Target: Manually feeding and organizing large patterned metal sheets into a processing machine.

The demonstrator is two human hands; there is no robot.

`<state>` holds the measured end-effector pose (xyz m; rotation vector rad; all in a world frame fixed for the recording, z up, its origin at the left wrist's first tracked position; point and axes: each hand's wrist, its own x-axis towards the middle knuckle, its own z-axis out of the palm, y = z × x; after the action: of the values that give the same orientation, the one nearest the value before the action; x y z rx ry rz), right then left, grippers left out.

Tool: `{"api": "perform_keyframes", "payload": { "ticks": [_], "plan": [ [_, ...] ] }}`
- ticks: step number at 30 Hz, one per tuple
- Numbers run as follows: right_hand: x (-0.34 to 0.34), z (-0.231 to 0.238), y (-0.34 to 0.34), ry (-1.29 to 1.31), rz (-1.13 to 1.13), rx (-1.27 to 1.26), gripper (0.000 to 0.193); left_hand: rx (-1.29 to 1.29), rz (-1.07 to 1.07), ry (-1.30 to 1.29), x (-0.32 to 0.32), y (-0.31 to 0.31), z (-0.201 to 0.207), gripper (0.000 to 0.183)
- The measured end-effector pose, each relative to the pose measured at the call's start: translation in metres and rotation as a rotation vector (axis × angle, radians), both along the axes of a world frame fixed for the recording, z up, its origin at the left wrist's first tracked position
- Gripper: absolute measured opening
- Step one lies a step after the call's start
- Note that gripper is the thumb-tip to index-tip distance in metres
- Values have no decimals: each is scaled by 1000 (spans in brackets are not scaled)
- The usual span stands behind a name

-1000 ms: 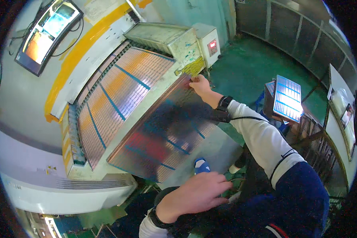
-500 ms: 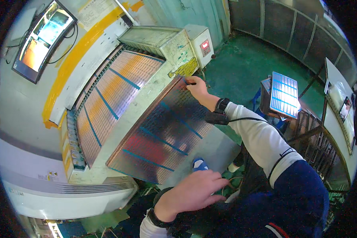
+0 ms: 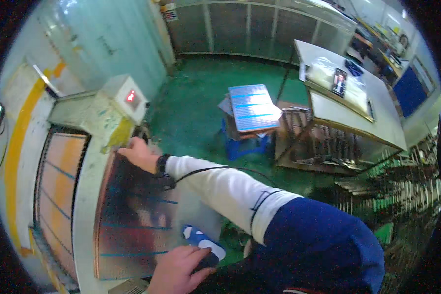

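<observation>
A stack of large coppery panels (image 3: 132,240), patterned like circuit boards with blue strips across, leans against the pale machine frame at the left. My right hand (image 3: 141,156) is at the far top corner of this stack, its fingers bent over the edge; the fingertips are partly hidden. My left hand (image 3: 179,269) hovers near the lower edge of the view, beside the panels' near end, with fingers loosely apart and nothing in them. Behind the frame, another striped panel (image 3: 59,176) stands in the machine opening.
A control box (image 3: 127,100) with a red display tops the machine's far end. On the green floor, a blue stool (image 3: 247,144) carries a stack of striped panels (image 3: 255,109). Right of it stands a white table (image 3: 382,117) with a phone (image 3: 339,82); metal racks (image 3: 397,181) stand nearer.
The view has swung right, so the machine now sits further left and more of the table and racks shows. My right hand stays at the panel corner; my left still holds nothing.
</observation>
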<state>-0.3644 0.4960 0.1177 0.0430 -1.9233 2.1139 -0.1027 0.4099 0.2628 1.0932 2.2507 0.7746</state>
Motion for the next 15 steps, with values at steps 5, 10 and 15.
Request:
{"api": "perform_keyframes", "payload": {
  "ticks": [5, 10, 15],
  "plan": [
    [-22, -15, 15, -254, 27, 73, 39, -52, -36, -22, -7, 19, 8, 38],
    [-30, -30, -2, -189, -21, 113, 44, -57, -12, -1, -8, 9, 2, 38],
    [-24, -22, -2, -243, -69, 179, 42, -77, -16, 32, -10, 9, 4, 37]
  ]
}}
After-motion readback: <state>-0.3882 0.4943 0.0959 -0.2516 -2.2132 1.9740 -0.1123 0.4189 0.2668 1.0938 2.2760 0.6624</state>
